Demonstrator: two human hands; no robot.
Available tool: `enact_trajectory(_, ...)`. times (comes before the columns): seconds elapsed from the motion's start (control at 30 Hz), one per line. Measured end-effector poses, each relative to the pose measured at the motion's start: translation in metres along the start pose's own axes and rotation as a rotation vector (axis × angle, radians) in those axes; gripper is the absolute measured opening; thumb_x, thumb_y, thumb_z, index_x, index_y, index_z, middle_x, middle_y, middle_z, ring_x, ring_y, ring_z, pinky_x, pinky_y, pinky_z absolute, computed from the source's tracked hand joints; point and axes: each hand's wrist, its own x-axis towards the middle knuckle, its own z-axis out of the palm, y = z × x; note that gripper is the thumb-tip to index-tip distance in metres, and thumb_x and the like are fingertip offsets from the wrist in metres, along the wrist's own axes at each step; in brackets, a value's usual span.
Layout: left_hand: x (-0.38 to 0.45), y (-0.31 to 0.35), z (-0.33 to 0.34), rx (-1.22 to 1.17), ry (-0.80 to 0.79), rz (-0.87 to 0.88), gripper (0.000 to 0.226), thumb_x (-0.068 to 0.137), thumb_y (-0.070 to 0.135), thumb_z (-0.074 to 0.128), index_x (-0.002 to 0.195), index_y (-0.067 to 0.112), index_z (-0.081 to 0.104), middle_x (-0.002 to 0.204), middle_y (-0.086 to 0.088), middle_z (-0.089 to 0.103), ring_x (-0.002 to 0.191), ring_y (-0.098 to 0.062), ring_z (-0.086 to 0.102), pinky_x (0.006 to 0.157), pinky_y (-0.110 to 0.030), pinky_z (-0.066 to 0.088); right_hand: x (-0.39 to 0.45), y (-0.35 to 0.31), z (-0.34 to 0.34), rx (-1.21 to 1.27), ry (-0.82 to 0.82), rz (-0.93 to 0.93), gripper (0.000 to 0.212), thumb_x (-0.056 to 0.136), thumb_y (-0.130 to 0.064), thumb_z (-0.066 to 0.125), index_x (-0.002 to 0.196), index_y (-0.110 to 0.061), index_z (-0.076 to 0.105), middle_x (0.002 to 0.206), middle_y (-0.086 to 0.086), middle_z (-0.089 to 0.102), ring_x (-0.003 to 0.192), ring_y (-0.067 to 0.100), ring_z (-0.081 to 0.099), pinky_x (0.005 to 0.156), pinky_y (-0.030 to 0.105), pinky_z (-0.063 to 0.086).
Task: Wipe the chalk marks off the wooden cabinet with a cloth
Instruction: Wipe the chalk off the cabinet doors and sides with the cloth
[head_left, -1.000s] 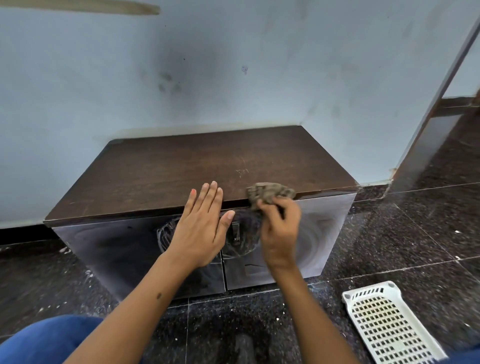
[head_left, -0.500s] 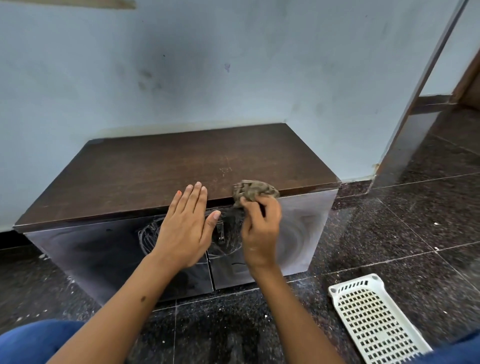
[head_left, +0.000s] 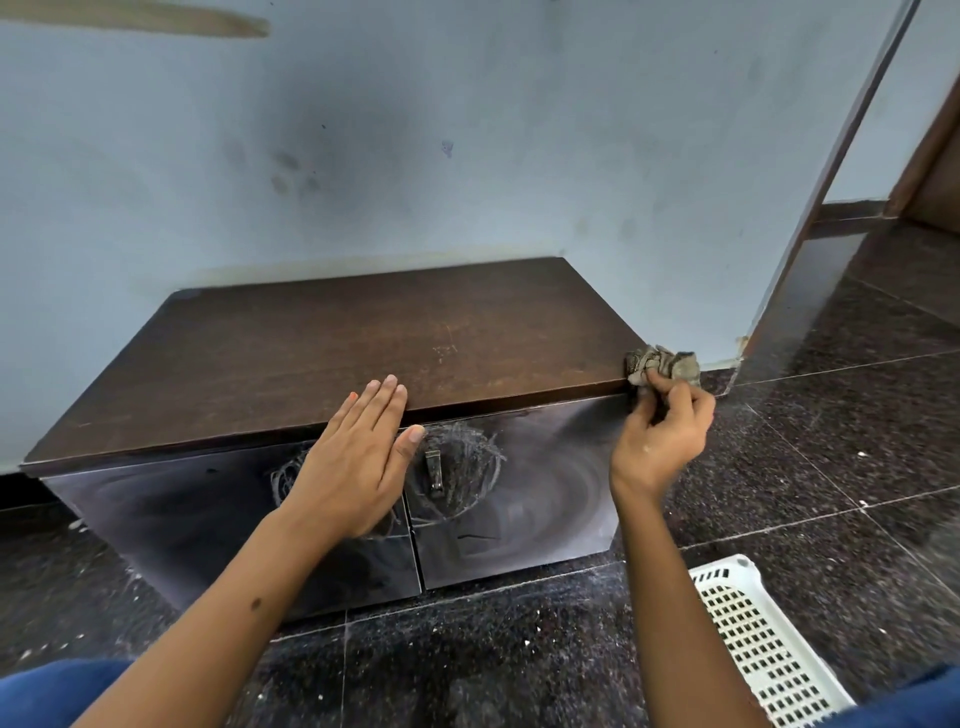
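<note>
Pinching the crumpled cloth (head_left: 662, 365) between thumb and curled fingers, your right hand (head_left: 662, 441) holds a tight grip on it at the front right corner of the wooden cabinet (head_left: 363, 343), where the wad touches the edge of the top. Your left hand (head_left: 358, 457) lies flat with straight fingers over the front edge, near the middle, holding nothing and seemingly bracing the cabinet. The chalk marks (head_left: 462, 467) sit well apart from the cloth: a dense scribble around the small metal handle (head_left: 434, 469) on the right door, more scrawl partly hidden under your left hand, and pale smeared swirls across both door fronts. Judging from this, most of the wiping is not yet done. The risk is that a dry, bunched wad only spreads chalk into haze instead of lifting it, and that the cloth snags on the handle as it crosses. A white perforated basket (head_left: 753, 634) lies on the dark floor (head_left: 831, 467) near your right arm.
</note>
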Motion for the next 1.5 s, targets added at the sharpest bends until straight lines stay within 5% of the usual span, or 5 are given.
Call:
enact_trajectory(0.1, -0.003, -0.001, -0.003, -0.003, 0.001, 0.006, 0.106, 0.072, 0.072, -0.027, 0.149, 0.01, 0.012, 0.157, -0.001, 0.006, 0.139, -0.001, -0.005, 0.113, -0.019, -0.01, -0.034, -0.02, 0.01, 0.022, -0.062, 0.033, 0.015, 0.081, 0.01, 0.06, 0.091, 0.001, 0.066, 0.102, 0.018, 0.054, 0.097, 0.025, 0.055, 0.089, 0.035, 0.053)
enact_trajectory(0.33, -0.003, -0.005, -0.004, -0.03, -0.009, 0.007, 0.104, 0.075, 0.072, -0.022, 0.149, 0.01, 0.017, 0.157, -0.001, 0.011, 0.144, -0.007, 0.002, 0.116, -0.022, -0.004, -0.098, -0.051, 0.024, 0.109, -0.303, -0.268, 0.01, 0.086, -0.003, 0.06, 0.089, -0.004, 0.07, 0.097, 0.009, 0.056, 0.098, 0.012, 0.046, 0.083, 0.028, 0.047)
enact_trajectory(0.67, -0.023, -0.061, -0.039, 0.055, -0.012, -0.361, 0.073, 0.093, 0.053, 0.0, 0.149, 0.01, 0.019, 0.158, -0.005, 0.011, 0.146, -0.015, 0.002, 0.117, -0.035, -0.007, -0.113, -0.065, 0.039, 0.063, -0.157, -0.152, 0.013, 0.086, 0.0, 0.058, 0.087, 0.002, 0.07, 0.094, 0.017, 0.057, 0.094, 0.022, 0.047, 0.081, 0.034, 0.047)
enact_trajectory(1.1, -0.064, -0.095, -0.058, 0.027, -0.034, -0.512, 0.061, 0.098, 0.044, 0.011, 0.149, 0.01, 0.017, 0.158, -0.004, 0.009, 0.146, -0.015, 0.0, 0.117, -0.035, -0.008, -0.209, -0.134, 0.079, 0.102, -0.486, -0.687, 0.016, 0.089, -0.014, 0.058, 0.085, -0.008, 0.072, 0.102, 0.007, 0.059, 0.104, 0.023, 0.052, 0.084, 0.04, 0.043)
enact_trajectory(1.5, -0.091, -0.136, -0.075, 0.021, -0.024, -0.615, 0.061, 0.099, 0.044, 0.009, 0.149, 0.012, 0.019, 0.158, -0.003, 0.01, 0.146, -0.015, 0.002, 0.117, -0.038, -0.007, -0.207, -0.128, 0.077, 0.09, -0.327, -0.525, 0.033, 0.095, -0.008, 0.046, 0.081, 0.001, 0.074, 0.092, 0.016, 0.061, 0.099, 0.028, 0.051, 0.087, 0.041, 0.043)
